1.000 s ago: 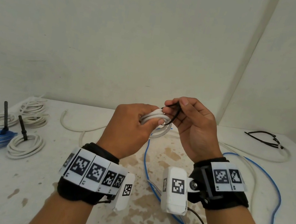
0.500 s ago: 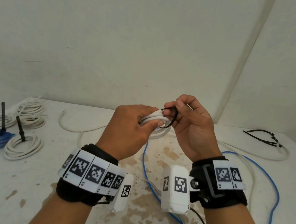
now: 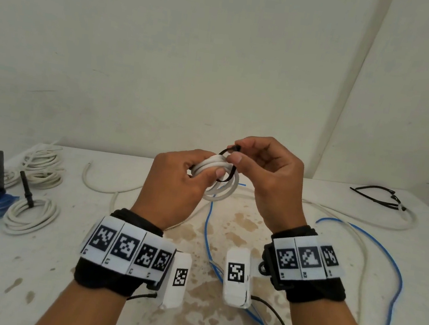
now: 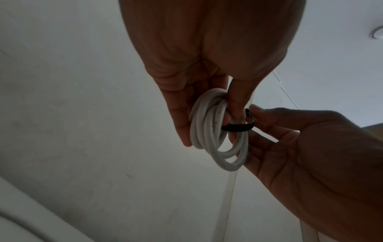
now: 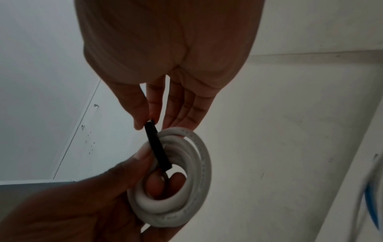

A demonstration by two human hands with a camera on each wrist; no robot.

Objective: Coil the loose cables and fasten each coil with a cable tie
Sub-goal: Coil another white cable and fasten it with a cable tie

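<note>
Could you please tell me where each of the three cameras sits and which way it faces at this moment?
Head: worn on the head, looking forward and down at the table; both forearms show, the left hand gripping the white coil, the right hand pinching the black cable tie.
Left wrist: on the left wrist, looking along the palm toward the wall; the fingers show.
Right wrist: on the right wrist, looking along its palm; its fingers show.
Shared: both wrist views show the coil, the tie and the opposite hand.

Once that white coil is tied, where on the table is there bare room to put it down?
Bare tabletop lies near the front left, below the tied coils. Another patch lies between those coils and the loose white cable. The centre and right are crowded with the blue cable.
</note>
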